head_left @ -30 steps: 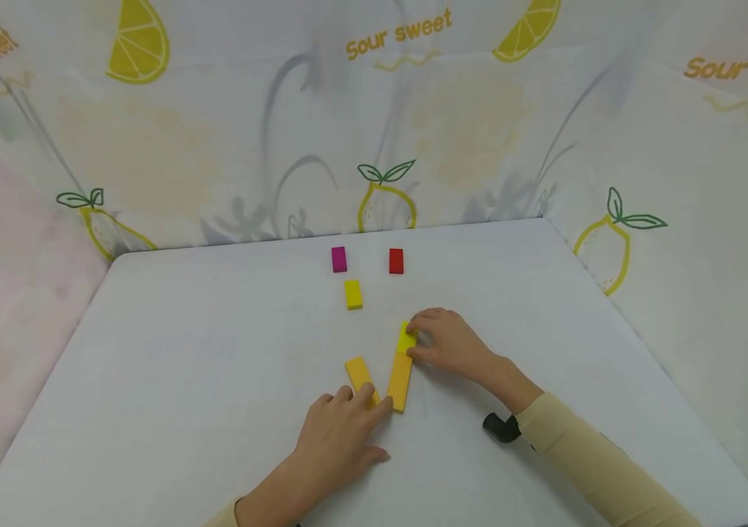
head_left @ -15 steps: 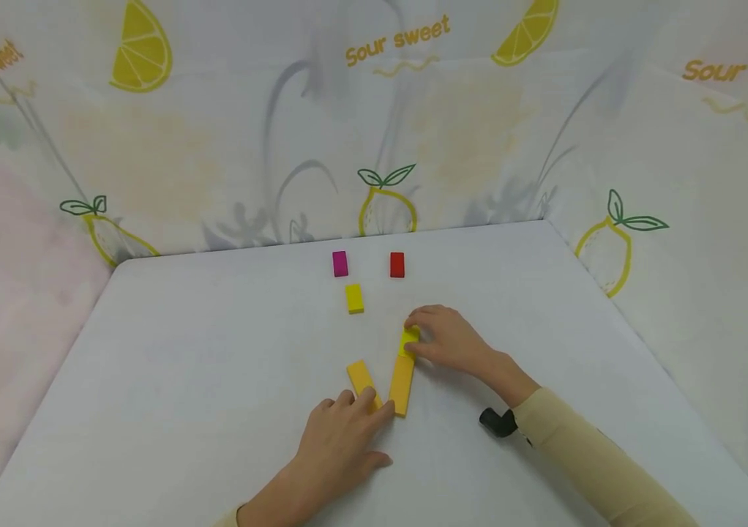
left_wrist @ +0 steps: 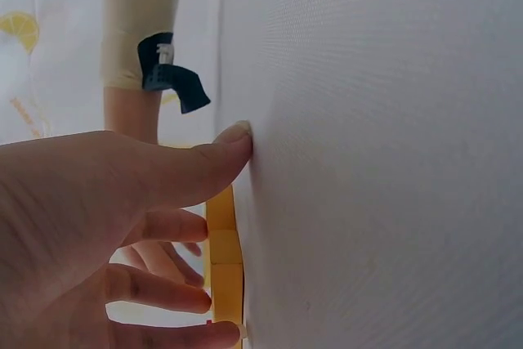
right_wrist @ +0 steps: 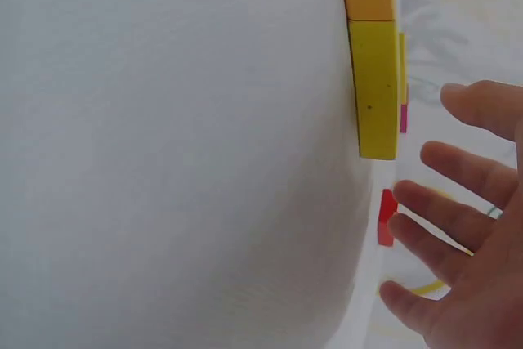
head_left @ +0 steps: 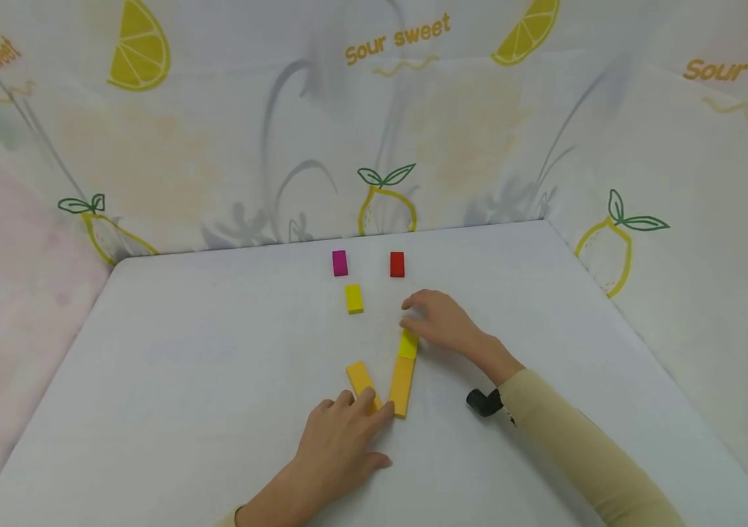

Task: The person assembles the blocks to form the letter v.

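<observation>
My left hand (head_left: 341,443) lies over the near ends of two long orange blocks, its fingertips on them and its thumb out to the side. The left orange block (head_left: 360,375) slants; the right orange block (head_left: 402,386) is end to end with a short yellow block (head_left: 408,344). Just beyond that yellow block is my right hand (head_left: 443,322), fingers spread and holding nothing. In the right wrist view a gap shows between the fingers (right_wrist: 453,165) and the yellow block (right_wrist: 376,91). The left wrist view shows my fingertips against an orange block (left_wrist: 226,284).
Another yellow block (head_left: 354,299) stands apart, left of the right hand. Behind it are a magenta block (head_left: 339,263) and a red block (head_left: 397,264). All lie on a white table (head_left: 183,366) with a lemon-print cloth (head_left: 216,146) behind. A black strap piece (head_left: 483,402) hangs at the right wrist.
The right hand has let go of the short yellow block and moved up and away from it, towards the table's back. The left hand stays on the orange blocks.
</observation>
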Available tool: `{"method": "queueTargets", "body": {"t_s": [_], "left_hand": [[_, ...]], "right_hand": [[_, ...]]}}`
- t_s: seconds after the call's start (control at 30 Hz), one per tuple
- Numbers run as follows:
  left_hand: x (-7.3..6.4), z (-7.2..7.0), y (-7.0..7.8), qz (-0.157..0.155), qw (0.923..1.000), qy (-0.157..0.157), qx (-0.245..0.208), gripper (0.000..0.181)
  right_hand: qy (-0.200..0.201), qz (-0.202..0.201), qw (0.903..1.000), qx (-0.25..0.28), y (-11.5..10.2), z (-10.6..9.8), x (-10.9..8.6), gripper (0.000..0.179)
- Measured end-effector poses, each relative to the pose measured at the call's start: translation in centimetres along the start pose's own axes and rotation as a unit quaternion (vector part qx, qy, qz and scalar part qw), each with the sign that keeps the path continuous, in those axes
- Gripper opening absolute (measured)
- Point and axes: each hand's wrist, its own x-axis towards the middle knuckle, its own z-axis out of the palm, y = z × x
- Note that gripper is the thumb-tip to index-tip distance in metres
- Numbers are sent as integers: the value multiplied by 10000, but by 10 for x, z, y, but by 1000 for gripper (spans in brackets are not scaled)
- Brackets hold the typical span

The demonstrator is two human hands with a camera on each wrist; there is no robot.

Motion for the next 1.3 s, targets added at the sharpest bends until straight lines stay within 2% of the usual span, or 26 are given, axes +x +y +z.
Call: {"method": "queueTargets", "body": {"t_s": [0.17,0.37,0.53,0.73,1.03,1.3], "left_hand": [[1,-1,-1,-17,9999,-108,-98,64],[1,-2,0,-38,9993,-331,-184,63],[-1,-2,-1,-45,9994,-315,-92,61],[-2,-1,-2,-13,9999,-114,-109,61],[0,-1,1,20,9995,-163,-283,60],[-3,-3,-2,-2,9997,-107,-214,60]], "right_hand": [[48,122,9995,290,-1,-7,8,34],[25,142,9994,305,3,-10,14,35],[107,74,9991,397,12,-10,24,35],[144,137,9994,269,20,-13,35,37],[309,107,9992,240,28,-19,45,37],[122,-1,9999,89,24,-28,61,39]]}}
